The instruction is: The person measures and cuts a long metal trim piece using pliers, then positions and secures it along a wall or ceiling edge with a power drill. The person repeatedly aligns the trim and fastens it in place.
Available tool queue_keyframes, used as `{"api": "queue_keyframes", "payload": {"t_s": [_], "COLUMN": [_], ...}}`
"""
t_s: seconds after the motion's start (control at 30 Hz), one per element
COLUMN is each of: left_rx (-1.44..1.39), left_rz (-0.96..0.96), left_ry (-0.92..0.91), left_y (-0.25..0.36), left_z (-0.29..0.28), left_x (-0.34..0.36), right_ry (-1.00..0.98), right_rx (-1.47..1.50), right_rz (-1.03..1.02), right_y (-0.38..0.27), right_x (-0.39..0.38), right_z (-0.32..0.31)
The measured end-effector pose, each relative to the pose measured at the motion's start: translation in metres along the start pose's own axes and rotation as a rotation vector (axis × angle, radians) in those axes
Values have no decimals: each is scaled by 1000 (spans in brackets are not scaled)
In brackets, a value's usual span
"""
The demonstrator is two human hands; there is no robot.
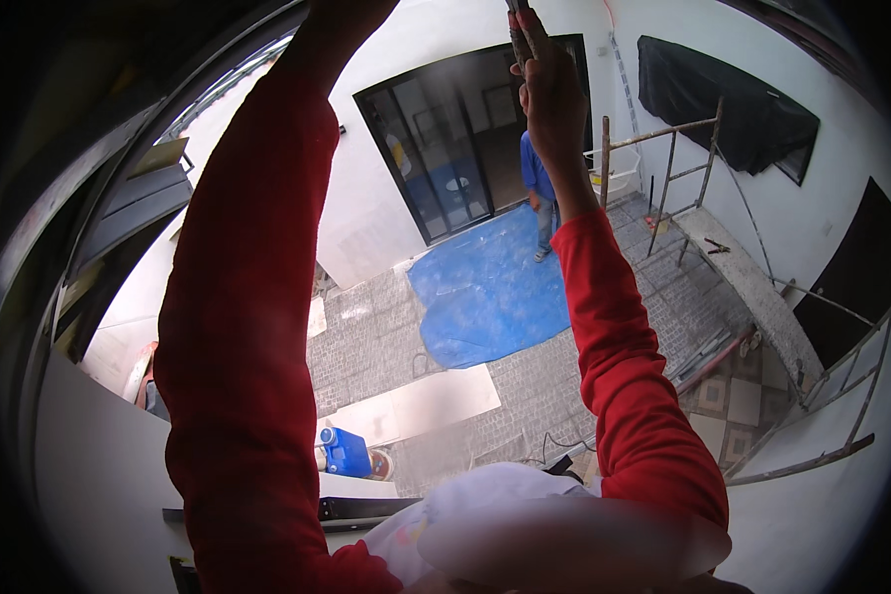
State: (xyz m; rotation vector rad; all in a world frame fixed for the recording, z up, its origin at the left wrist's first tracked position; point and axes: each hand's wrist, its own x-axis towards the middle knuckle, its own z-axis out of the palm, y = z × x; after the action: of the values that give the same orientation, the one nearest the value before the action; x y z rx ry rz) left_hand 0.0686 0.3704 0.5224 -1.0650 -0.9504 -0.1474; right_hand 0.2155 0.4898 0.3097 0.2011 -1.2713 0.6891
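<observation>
Both my arms, in red sleeves, reach up towards the top of the view. My right hand [552, 89] is closed around the handles of a pair of pliers [521, 35]; their handles look worn and reddish, and the jaws run out of the top edge. What the pliers touch, if anything, is hidden. My left hand [358, 14] is raised at the upper left, and only its wrist end shows. Its fingers lie beyond the top edge, so what it touches does not show.
Far below, a blue tarp [490, 297] covers part of the paving, where a person [537, 183] in blue stands by dark-framed glass doors [436, 148]. On the right are a scaffold frame [663, 134] and a plank [762, 297]. A blue jerrycan [346, 452] stands lower left.
</observation>
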Motion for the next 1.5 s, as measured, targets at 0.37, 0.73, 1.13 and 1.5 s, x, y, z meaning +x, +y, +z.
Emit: {"api": "queue_keyframes", "payload": {"t_s": [0.37, 0.73, 1.13, 1.5], "left_rx": [65, 50, 24, -19], "left_rz": [-3, 22, 70, 75], "left_ry": [-65, -128, -47, -142], "left_y": [-14, -16, -20, -22], "left_z": [8, 8, 10, 10], "left_x": [-13, -12, -13, -11], "right_ry": [6, -50, 60, -21], "right_rx": [-225, -209, -191, -207], "right_rz": [-172, 63, -167, -13], "right_y": [-19, -10, 7, -4], "right_x": [36, 42, 46, 41], "right_z": [39, 40, 46, 38]}}
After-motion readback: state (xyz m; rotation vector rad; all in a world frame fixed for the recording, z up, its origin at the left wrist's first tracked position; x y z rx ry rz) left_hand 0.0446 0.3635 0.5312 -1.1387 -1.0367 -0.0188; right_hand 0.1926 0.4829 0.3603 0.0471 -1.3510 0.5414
